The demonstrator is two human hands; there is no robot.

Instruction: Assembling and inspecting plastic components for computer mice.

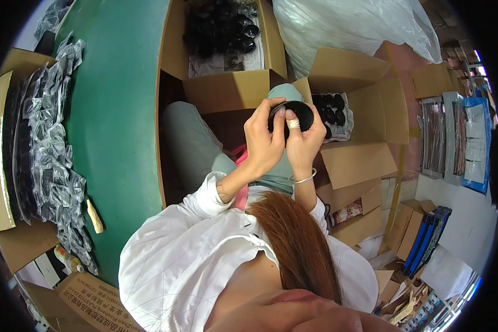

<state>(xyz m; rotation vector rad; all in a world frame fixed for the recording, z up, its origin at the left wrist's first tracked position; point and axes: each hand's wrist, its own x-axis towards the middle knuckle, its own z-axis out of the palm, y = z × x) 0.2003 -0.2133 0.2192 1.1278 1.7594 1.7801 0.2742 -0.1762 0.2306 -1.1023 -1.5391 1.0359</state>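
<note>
A round black disc-shaped part is held up in front of me by both hands, over my lap. My left hand wraps its left side with the thumb on its face. My right hand grips its lower right edge; the thumb has a pale tape wrap, and a thin bangle sits on the wrist. My white sleeves and long reddish hair fill the lower middle of the view.
An open carton to the right holds several more black round parts. Another carton ahead holds a heap of black parts. A green table on the left carries many clear plastic bags. A large white plastic sack lies behind.
</note>
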